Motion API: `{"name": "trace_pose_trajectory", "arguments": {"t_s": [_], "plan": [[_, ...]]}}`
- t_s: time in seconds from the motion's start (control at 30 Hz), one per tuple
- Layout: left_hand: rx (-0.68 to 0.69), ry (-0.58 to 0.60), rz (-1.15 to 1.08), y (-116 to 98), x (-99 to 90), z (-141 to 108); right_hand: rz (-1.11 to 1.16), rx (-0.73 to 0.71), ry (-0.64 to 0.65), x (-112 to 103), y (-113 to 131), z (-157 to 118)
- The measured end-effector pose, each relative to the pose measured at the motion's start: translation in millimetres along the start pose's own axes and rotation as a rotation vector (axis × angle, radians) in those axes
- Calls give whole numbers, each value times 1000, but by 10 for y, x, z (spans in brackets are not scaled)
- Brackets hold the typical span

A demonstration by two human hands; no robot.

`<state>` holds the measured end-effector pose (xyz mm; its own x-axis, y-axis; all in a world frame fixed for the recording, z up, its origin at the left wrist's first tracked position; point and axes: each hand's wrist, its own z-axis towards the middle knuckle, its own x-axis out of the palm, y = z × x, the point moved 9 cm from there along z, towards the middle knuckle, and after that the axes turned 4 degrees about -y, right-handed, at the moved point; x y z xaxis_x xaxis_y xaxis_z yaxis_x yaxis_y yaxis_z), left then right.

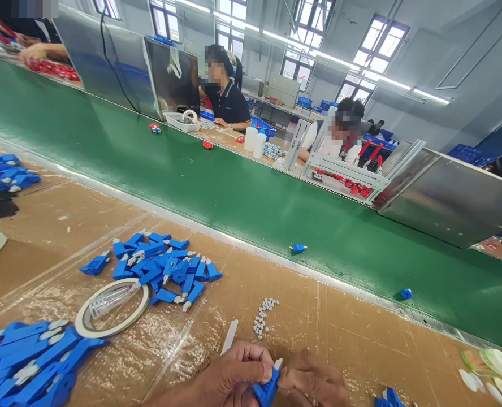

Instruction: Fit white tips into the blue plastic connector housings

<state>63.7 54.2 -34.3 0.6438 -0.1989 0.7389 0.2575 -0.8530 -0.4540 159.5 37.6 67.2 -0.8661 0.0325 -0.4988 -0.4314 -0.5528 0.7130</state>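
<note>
Between the thumb and fingers of my left hand is a blue plastic part with a light grey tip pointing up. My right hand is closed, its bent fingertips up against the right side of that part; anything small inside them is hidden. Just beyond my hands lies a little cluster of small grey pieces. A flat white strip rests beside my left hand. Similar blue parts form a pile farther off, and more lie in a heap at the lower left.
A roll of tape circles some clear plastic pieces. Past the cardboard-covered table runs a green conveyor belt carrying a few blue and red parts. Co-workers sit across it. At the right lies a clear round container.
</note>
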Motion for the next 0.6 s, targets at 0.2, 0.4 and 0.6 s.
{"name": "trace_pose_trajectory", "arguments": {"t_s": [0.2, 0.4, 0.6], "plan": [[111, 133, 87, -54, 98, -19, 637, 552, -182, 147, -443, -138], [316, 152, 366, -135, 60, 30, 917, 687, -176, 355, -507, -197], [382, 93, 438, -280, 110, -72, 882, 702, -214, 379, -636, -346]]}}
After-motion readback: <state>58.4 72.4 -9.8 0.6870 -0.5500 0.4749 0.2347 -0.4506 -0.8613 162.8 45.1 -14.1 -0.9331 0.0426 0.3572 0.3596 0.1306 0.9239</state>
